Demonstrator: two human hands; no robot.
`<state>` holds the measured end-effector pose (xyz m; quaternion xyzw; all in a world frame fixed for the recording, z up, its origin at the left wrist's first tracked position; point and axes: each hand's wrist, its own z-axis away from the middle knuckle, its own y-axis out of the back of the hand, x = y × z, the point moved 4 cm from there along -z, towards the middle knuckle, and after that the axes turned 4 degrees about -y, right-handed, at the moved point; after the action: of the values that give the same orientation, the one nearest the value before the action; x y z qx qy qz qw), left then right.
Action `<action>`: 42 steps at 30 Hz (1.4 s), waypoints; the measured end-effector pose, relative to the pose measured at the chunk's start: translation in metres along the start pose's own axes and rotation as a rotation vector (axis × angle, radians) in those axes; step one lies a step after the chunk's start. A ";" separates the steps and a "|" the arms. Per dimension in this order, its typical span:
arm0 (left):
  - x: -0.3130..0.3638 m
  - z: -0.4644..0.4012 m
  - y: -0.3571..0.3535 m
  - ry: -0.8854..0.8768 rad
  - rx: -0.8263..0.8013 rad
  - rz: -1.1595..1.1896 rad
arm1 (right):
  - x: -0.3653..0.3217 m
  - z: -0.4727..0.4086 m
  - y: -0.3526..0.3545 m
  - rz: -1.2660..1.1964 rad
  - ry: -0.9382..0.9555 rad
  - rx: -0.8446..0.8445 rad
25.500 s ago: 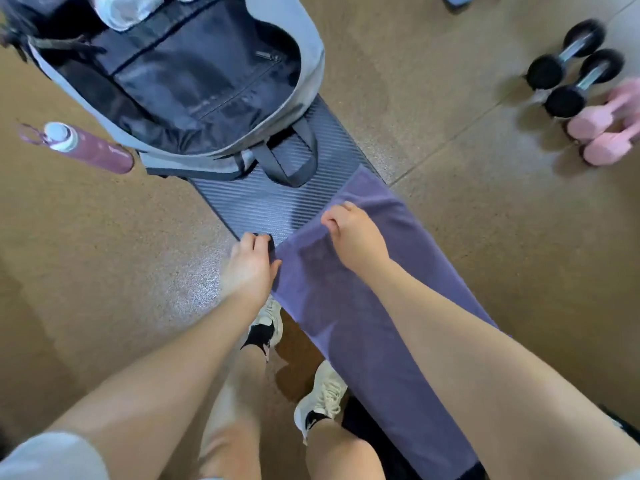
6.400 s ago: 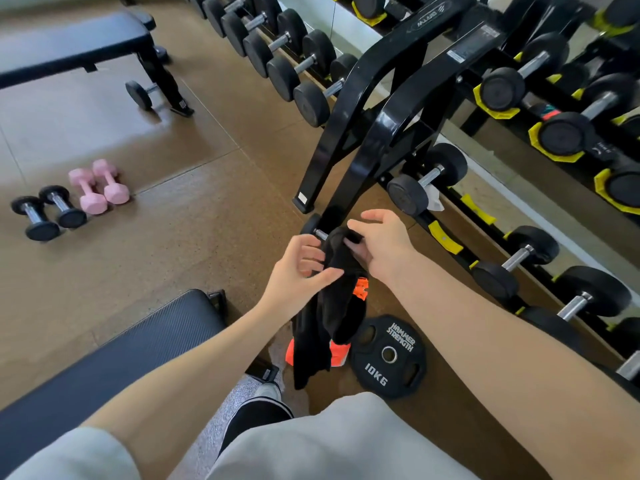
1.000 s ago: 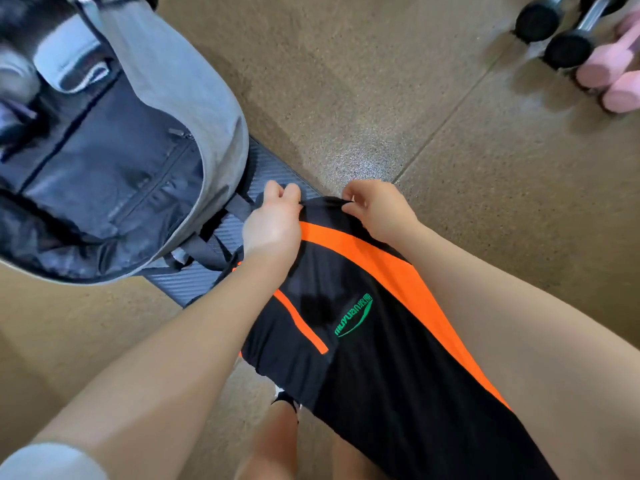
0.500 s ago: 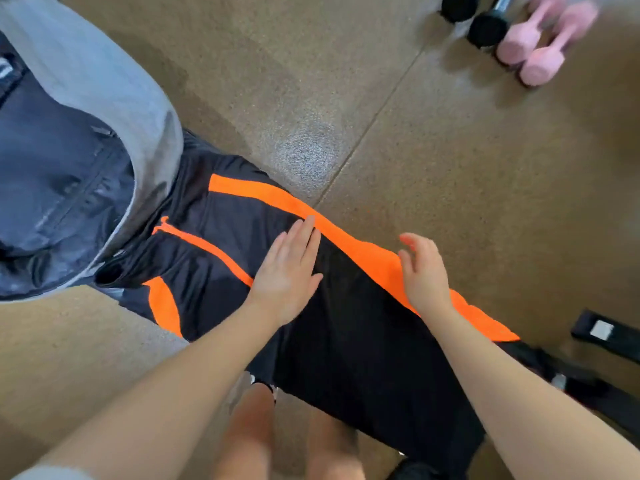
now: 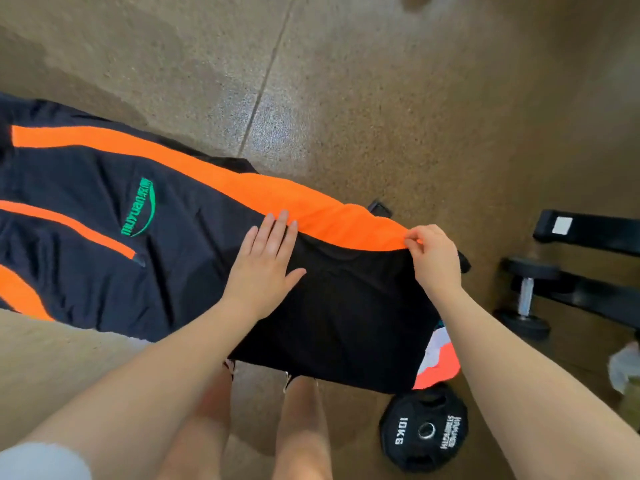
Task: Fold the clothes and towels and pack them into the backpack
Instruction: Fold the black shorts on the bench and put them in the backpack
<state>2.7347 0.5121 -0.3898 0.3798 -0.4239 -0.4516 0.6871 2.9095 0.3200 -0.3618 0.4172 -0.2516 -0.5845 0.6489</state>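
Note:
A black garment with orange stripes and a green logo (image 5: 145, 244) lies spread flat along the bench, running from the left edge to the right. My left hand (image 5: 266, 268) rests flat on its middle, fingers straight. My right hand (image 5: 434, 258) pinches the orange-striped far edge near the garment's right end. The backpack is out of view.
A black 10 kg weight plate (image 5: 424, 433) lies on the floor below the garment's right end. A black dumbbell (image 5: 526, 296) and a black rack foot (image 5: 588, 232) stand at the right. My legs show under the bench. Brown speckled floor lies beyond.
My view has swung right, so the backpack and pink dumbbells have left the frame. Both hands slid rightward along the garment, and my right hand now pinches its edge.

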 end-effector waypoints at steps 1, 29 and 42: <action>0.001 -0.001 -0.003 0.020 0.011 -0.002 | 0.003 -0.003 0.001 -0.026 0.025 0.016; -0.082 0.138 -0.013 0.445 -0.123 0.179 | -0.061 0.114 -0.118 0.426 0.475 -0.043; -0.214 0.216 -0.016 1.328 0.570 1.138 | -0.303 0.193 -0.198 0.330 0.817 -0.071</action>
<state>2.4799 0.6785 -0.3790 0.4502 -0.1604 0.3869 0.7886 2.5865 0.5716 -0.3770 0.5457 -0.0176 -0.2685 0.7936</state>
